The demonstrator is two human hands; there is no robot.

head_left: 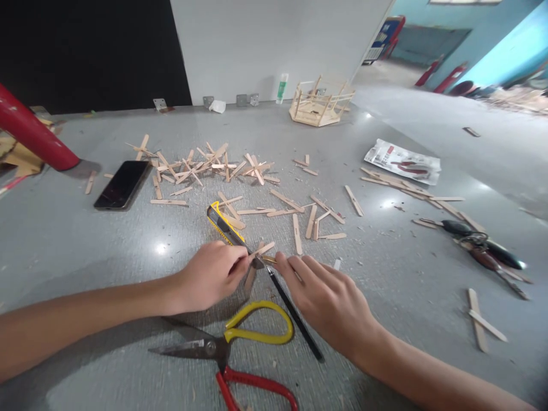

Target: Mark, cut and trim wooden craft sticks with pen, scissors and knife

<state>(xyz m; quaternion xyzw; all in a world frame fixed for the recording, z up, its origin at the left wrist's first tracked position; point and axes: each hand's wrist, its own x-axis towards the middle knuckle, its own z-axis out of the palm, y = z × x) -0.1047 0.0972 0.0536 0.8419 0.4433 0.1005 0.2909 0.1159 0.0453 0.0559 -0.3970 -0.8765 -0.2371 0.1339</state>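
Note:
My left hand (212, 277) is closed around the front part of a yellow-and-black utility knife (225, 224), whose handle sticks out beyond my fist. A dark blade end shows by the fingertips, against a light wooden craft stick (266, 249). My right hand (327, 299) has its fingers bent together over a narrow yellowish strip (269, 260), close to the blade; its grip is partly hidden. Below it lies a slim black pen-like tool (297, 317) with a metal tip. Scissors (222, 348) with one yellow and one red handle lie open nearer to me.
Loose craft sticks (214, 162) are scattered beyond my hands. A phone (123, 185) lies left, near a red post (34, 128). A glue stick (282, 88) and a wooden stick frame (319, 105) stand at the back. Right are a packet (402, 161) and keys (486, 254).

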